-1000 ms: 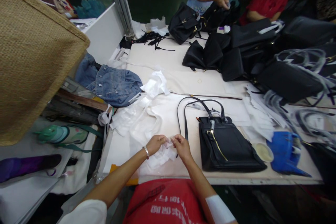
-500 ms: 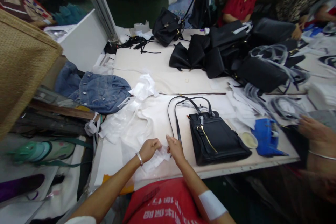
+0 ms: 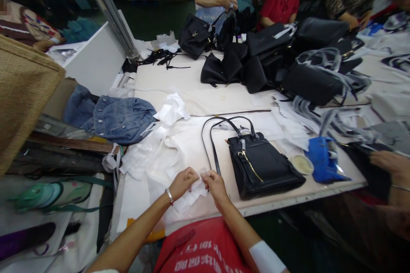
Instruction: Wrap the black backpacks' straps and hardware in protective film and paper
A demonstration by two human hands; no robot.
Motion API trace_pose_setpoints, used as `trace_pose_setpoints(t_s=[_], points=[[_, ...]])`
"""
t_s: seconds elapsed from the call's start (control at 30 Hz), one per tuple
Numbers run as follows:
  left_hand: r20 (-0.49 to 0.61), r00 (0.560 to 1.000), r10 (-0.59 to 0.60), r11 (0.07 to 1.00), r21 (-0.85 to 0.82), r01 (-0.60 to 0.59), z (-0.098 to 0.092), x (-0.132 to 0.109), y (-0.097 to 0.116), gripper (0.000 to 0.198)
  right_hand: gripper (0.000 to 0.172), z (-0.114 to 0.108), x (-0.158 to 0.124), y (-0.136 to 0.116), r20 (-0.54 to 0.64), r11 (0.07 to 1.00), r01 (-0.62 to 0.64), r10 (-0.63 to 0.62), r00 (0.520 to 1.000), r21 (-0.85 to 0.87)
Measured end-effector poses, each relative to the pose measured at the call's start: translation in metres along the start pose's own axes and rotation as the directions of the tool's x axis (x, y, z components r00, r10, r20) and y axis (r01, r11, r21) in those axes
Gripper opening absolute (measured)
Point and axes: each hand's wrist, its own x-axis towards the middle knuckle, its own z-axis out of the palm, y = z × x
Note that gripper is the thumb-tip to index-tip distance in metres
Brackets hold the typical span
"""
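Both my hands are held close together above the near edge of the table, over thin white paper (image 3: 190, 198). My left hand (image 3: 183, 183) is closed in a pinch; whatever lies between its fingers is too small to make out. My right hand (image 3: 215, 184) pinches as well, with a small whitish scrap (image 3: 204, 172) at its fingertips, its kind unclear. Just right of my hands lies a black handbag (image 3: 264, 164) with a gold zip on its front. Its long thin strap (image 3: 205, 143) loops out on the table beside my right hand.
Black bags (image 3: 256, 66) are heaped at the far side. A denim jacket (image 3: 123, 117) lies at left beside crumpled white paper (image 3: 173, 108). Right of the handbag are a round shallow dish (image 3: 303, 164) and a blue container (image 3: 325, 160). A co-worker's hand (image 3: 389, 162) is at far right.
My fingertips have shifted slightly, and a whitish scrap now shows at my right hand. Across the table, a person has lowered the black bag and their hands. The view has shifted a little.
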Motion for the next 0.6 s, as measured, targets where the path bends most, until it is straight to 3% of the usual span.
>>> trace_pose_setpoints(t_s=[0.13, 0.3, 0.47, 0.6], points=[[0.006, 0.995, -0.096, 0.992, -0.082, 0.096, 0.002, 0.0, -0.004, 0.027, 0.036, 0.003, 0.005, 0.0, -0.029, 0.984, -0.004, -0.002, 1.0, -0.181], [0.003, 0.998, -0.067, 0.998, 0.015, 0.067, 0.001, -0.004, -0.008, 0.028, 0.045, 0.006, 0.006, 0.001, 0.013, 0.926, 0.066, -0.066, 0.998, -0.371], [-0.044, 0.999, -0.002, 0.977, 0.214, 0.011, -0.006, -0.009, -0.012, 0.036, 0.038, 0.0, 0.008, 0.013, 0.017, 0.953, 0.052, -0.049, 0.999, -0.298], [-0.026, 1.0, -0.008, 0.993, 0.116, 0.011, -0.006, -0.007, -0.015, 0.029, 0.027, -0.002, 0.009, 0.018, 0.064, 0.967, 0.093, -0.08, 0.995, -0.238]])
